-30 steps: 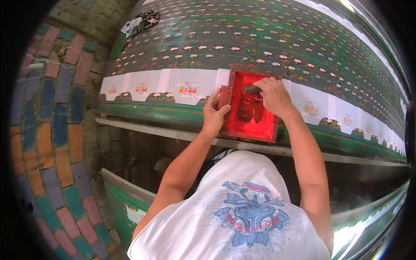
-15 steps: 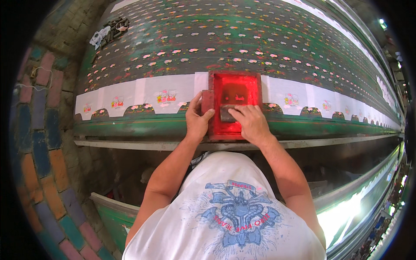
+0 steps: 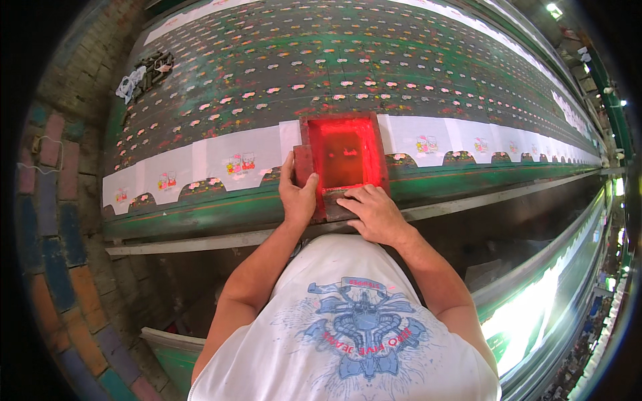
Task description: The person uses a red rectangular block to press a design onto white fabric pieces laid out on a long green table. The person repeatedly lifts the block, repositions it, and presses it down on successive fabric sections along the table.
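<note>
A screen-printing frame point(image 3: 382, 150) with red-stained rims lies over the row of white cloth pieces point(image 3: 267, 138) along the near edge of the long table. Red ink coats its inside, and a small printed motif shows through the mesh. My left hand point(image 3: 298, 195) grips the block on the frame's left side, thumb on top and fingers along the outer edge. At the frame's near end, my right hand point(image 3: 376, 215) holds a dark, flat squeegee point(image 3: 336, 206) by its right part. The fingers partly cover the squeegee.
Cartoon figures are printed on cloth pieces both sides of the frame. Small printed marks cover the dark green table point(image 3: 281, 73). A heap of dark rolls point(image 3: 158, 70) with a white rag point(image 3: 130, 85) lies far left. A pale rail point(image 3: 200, 244) runs along the table's near side.
My right hand has drawn the squeegee from the middle of the frame to its near end, uncovering the red mesh. My left hand keeps its grip. The whole view has shifted and tilted slightly.
</note>
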`<state>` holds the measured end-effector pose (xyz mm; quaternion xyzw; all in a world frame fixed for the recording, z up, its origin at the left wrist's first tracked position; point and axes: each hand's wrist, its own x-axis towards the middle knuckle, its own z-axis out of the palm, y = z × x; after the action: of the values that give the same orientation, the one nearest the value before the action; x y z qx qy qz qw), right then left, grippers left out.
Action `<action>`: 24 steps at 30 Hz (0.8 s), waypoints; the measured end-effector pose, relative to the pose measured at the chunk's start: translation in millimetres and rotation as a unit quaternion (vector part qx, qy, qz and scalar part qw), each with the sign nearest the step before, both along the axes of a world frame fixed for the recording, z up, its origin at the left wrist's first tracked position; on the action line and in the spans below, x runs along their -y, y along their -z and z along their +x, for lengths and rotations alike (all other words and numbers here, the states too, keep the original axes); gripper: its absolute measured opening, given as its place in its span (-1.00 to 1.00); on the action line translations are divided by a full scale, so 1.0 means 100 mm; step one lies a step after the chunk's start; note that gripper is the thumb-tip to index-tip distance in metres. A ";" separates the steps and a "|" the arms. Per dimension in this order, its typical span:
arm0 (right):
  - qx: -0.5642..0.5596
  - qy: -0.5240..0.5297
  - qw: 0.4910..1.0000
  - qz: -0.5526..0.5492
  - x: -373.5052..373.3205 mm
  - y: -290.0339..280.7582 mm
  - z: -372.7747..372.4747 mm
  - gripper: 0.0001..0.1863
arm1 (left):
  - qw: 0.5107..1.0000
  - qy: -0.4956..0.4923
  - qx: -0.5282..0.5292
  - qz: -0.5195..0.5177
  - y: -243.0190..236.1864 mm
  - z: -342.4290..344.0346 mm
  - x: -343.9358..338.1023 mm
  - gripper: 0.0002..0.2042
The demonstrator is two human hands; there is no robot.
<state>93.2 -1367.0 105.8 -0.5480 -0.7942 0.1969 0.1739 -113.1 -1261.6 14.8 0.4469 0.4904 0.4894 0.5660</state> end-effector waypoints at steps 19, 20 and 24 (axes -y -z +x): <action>-0.449 0.262 0.851 -0.079 0.46 0.64 0.95 -0.58 | 0.982 -0.038 -0.145 0.118 -0.46 0.54 0.20 -0.05; -0.434 0.262 0.859 -0.075 0.50 0.64 1.06 -0.58 | 0.983 -0.038 -0.129 0.125 -0.46 0.68 0.22 -0.05; -0.438 0.280 0.854 -0.028 0.60 0.68 1.57 -0.59 | 0.984 -0.040 -0.098 0.143 -0.38 1.29 0.34 -0.05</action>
<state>250.2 -1427.1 37.5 -0.6084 -0.4431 0.3819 0.5363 15.4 -1295.6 53.3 0.5493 0.4858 0.5304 0.4254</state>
